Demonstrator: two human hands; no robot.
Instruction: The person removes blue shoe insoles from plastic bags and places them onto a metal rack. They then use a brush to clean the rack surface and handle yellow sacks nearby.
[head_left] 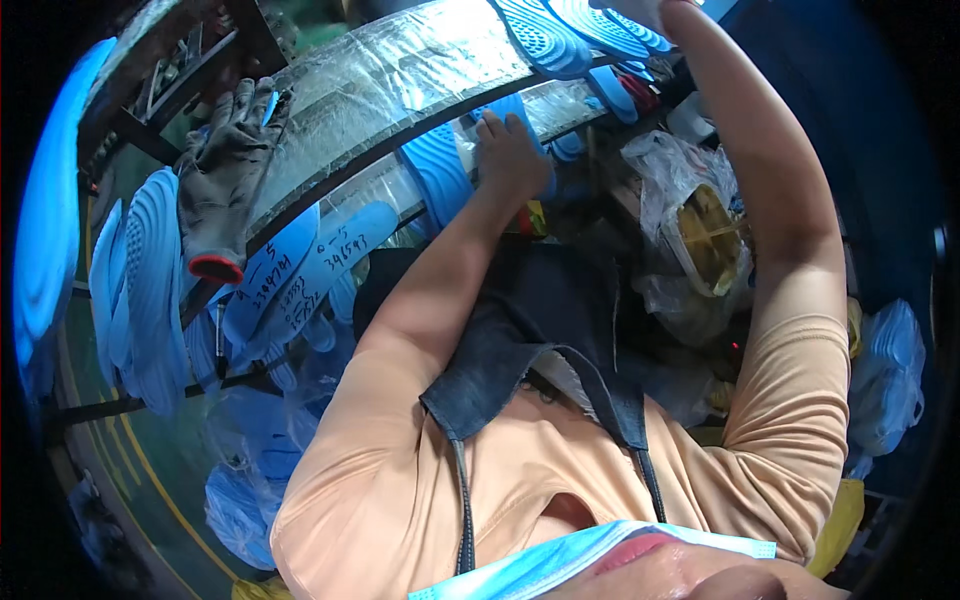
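My left hand [512, 160] lies over a blue insole [505, 106] on the lower ledge, its fingers bent and closed round it. Part of that insole is hidden beneath the palm. Close by on its left leans another blue insole [438, 170] with a ridged surface. My right hand [655, 10] is at the top edge, mostly cut off, beside several patterned blue insoles [545, 38] on the plastic-covered bench [400, 65]. Its fingers are too little visible to show what they hold.
A dark grey work glove [228, 165] with a red cuff hangs at the left. Around it stand several blue insoles [155, 280], some with handwriting [345, 245]. A clear plastic bag [690, 230] sits right of my body. Wrapped blue bundles [885, 370] lie farther right.
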